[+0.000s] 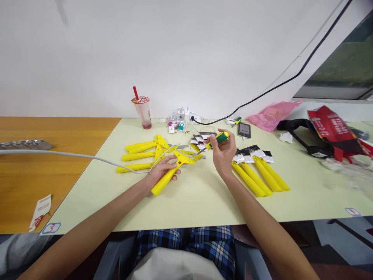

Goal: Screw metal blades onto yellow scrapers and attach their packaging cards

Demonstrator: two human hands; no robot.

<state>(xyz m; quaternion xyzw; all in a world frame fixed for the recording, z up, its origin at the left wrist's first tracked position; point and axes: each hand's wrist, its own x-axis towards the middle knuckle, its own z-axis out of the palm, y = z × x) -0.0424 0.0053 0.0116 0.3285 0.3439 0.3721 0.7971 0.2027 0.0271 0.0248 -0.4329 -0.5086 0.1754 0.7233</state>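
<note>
My left hand [161, 169] is closed around a yellow plastic scraper [166, 181], its handle tilted toward me and its wide head pointing away to the right. In my right hand [225, 155] is a screwdriver [218, 139] with a green and yellow handle, its shaft slanting down left toward the scraper's head. The two tools appear slightly apart. Left of the held scraper, several more yellow scrapers [139, 156] lie on the table, some with metal blades showing. To the right of my right hand are several yellow handles [250, 181] with black and white packets [253, 151] at their far ends.
A power strip [186, 116] with plugs and cables sits by the wall, near a cup with a straw [143, 114]. A phone [244, 130], pink bag [272, 116] and red box [332, 128] lie right. A white cable [87, 156] crosses my left wrist area.
</note>
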